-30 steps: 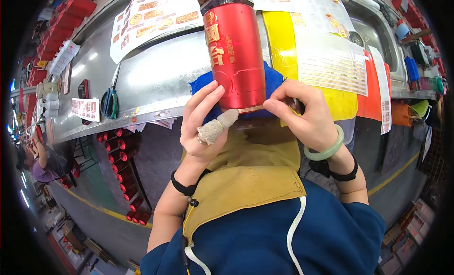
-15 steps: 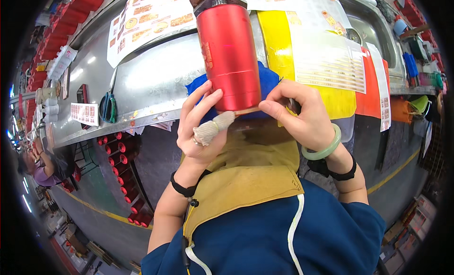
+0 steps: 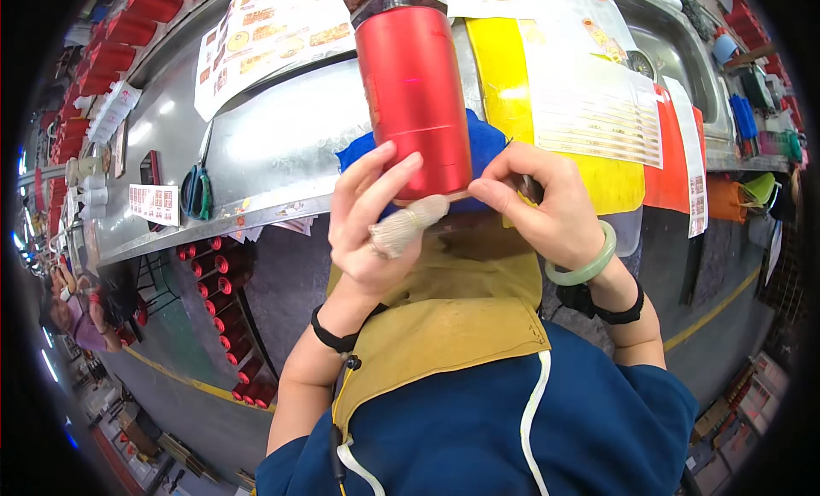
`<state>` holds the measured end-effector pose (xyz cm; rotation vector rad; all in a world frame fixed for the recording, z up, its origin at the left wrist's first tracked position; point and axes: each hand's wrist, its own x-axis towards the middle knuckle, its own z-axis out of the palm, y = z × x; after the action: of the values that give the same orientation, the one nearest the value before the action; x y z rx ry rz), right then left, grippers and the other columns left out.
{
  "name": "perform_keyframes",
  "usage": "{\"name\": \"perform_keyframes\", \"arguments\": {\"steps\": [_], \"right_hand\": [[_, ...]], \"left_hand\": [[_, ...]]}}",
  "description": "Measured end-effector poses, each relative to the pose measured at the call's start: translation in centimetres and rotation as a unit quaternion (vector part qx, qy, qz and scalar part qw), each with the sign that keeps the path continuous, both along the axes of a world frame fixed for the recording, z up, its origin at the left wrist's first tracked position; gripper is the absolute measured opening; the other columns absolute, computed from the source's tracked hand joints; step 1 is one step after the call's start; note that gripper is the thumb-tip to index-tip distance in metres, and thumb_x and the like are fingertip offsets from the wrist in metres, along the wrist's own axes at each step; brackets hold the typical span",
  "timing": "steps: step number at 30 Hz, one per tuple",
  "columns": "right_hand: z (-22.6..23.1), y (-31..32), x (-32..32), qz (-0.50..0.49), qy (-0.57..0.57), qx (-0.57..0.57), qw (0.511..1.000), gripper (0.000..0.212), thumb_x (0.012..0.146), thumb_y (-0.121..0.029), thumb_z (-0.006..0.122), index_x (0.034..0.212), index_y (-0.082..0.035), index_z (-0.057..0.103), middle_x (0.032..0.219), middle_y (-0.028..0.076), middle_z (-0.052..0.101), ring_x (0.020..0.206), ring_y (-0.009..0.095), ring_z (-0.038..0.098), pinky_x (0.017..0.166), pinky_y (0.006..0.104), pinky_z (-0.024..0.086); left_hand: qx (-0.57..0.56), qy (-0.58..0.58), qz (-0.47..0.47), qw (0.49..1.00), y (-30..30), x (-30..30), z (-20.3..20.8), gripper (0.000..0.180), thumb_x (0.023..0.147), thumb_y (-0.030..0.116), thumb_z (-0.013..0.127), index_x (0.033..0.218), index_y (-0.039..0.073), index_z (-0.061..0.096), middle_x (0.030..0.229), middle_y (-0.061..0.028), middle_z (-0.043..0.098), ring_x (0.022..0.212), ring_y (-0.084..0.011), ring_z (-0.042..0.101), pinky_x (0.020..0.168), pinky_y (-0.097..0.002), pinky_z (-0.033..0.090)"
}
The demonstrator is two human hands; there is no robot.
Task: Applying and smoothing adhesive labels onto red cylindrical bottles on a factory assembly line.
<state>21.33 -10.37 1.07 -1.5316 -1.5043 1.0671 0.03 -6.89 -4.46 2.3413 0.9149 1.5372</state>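
Observation:
A shiny red metal cylinder lies in front of me, its far end against a dark metal holder. My left hand grips its near left side, fingers along the wall. The thumb, wrapped in pale cloth, presses at the near rim. At the right of that rim, my right hand has thumb and index finger pinched together; what lies between them is too small to make out. A thin copper-coloured edge shows between the two thumbs. Blue cloth lies under the cylinder.
Green-handled scissors and a small label sheet lie on the metal bench at left. Printed sheets, a yellow sheet and a red sheet cover other parts. Several red cylinders stand below the bench; another person is far left.
My left hand has slid right along the near rim, its wrapped thumb now closer to my right thumb. The cylinder has turned, its print moving out of sight at left. My right hand stays put.

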Motion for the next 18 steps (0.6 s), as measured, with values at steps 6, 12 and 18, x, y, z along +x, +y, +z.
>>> {"name": "perform_keyframes", "arguments": {"steps": [6, 12, 18], "right_hand": [[-0.1, 0.1, -0.2, 0.007, 0.016, 0.027, 0.999, 0.019, 0.088, -0.017, 0.079, 0.087, 0.001, 0.072, 0.071, 0.007, 0.060, 0.059, 0.014, 0.050, 0.056, 0.0299, 0.042], [-0.1, 0.0, 0.1, 0.007, 0.025, -0.013, 1.000, 0.015, 0.091, -0.015, 0.076, 0.088, -0.001, 0.070, 0.075, 0.001, 0.060, 0.065, 0.009, 0.048, 0.060, 0.0260, 0.037], [-0.3, 0.1, -0.1, -0.003, 0.017, 0.010, 1.000, 0.018, 0.088, -0.017, 0.079, 0.087, 0.000, 0.073, 0.071, 0.007, 0.062, 0.058, 0.014, 0.050, 0.056, 0.0302, 0.041]], "left_hand": [[-0.119, -0.085, 0.042, 0.988, -1.2, -0.4, -0.7, 0.025, 0.075, -0.004, 0.082, 0.095, 0.010, 0.078, 0.122, -0.0152, 0.071, 0.114, -0.0374, 0.067, 0.094, -0.0440, 0.060], [-0.003, 0.034, 0.043, 0.998, -1.0, -1.1, -0.6, 0.021, 0.078, 0.001, 0.080, 0.098, 0.008, 0.078, 0.133, -0.0159, 0.066, 0.118, -0.0367, 0.064, 0.098, -0.0451, 0.058], [-0.023, 0.035, -0.007, 0.999, -0.1, 0.5, 1.5, 0.024, 0.071, 0.000, 0.084, 0.092, 0.009, 0.079, 0.126, -0.0145, 0.070, 0.116, -0.0371, 0.065, 0.094, -0.0436, 0.060]]}}
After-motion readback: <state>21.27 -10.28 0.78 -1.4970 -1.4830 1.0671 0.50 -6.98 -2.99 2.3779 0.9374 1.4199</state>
